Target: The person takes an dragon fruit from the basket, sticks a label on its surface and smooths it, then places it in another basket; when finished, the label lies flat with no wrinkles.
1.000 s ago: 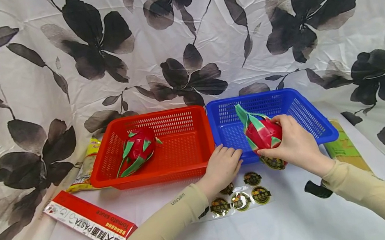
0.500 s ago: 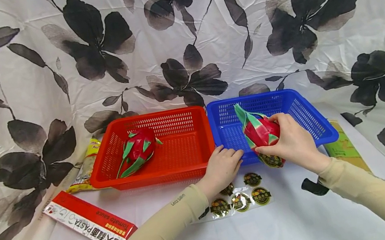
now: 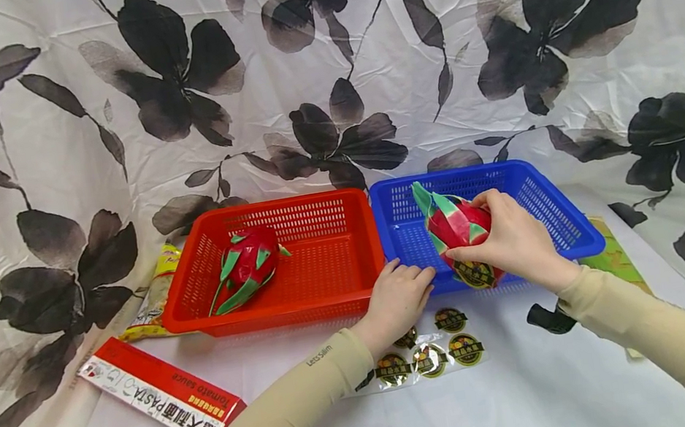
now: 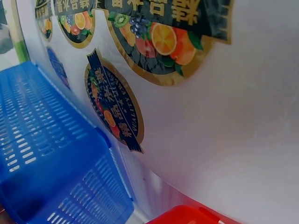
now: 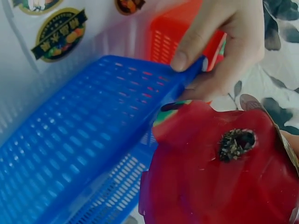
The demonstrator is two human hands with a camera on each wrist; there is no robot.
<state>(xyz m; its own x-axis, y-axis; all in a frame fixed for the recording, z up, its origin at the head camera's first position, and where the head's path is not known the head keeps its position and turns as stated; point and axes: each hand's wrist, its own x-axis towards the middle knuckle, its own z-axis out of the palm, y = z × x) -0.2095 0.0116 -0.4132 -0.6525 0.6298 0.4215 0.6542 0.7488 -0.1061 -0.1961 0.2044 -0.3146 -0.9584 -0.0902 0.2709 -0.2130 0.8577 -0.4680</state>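
In the head view my right hand (image 3: 519, 239) holds a red dragon fruit (image 3: 460, 225) with green leaf tips, over the near side of the blue plastic basket (image 3: 550, 201). Thumb and fingers press into its right side. A round black-and-gold sticker (image 3: 474, 273) sits on the fruit's lower end. My left hand (image 3: 398, 297) grips the near left corner of the blue basket's rim; the right wrist view shows its thumb over that edge. Up close there, the held dragon fruit (image 5: 201, 177) shows its dark stem hollow. Another dragon fruit (image 3: 256, 256) lies in the red basket (image 3: 315, 210).
A clear sheet of round stickers (image 3: 429, 359) lies in front of the baskets. To the left are a red-and-white pasta box (image 3: 164, 395) and a yellow bag (image 3: 158, 296). A green packet (image 3: 617, 253) lies right of the blue basket. Floral cloth hangs behind.
My right hand has shifted slightly left and up with the dragon fruit, whose sticker now faces the head camera more. The left hand keeps its place on the blue rim.
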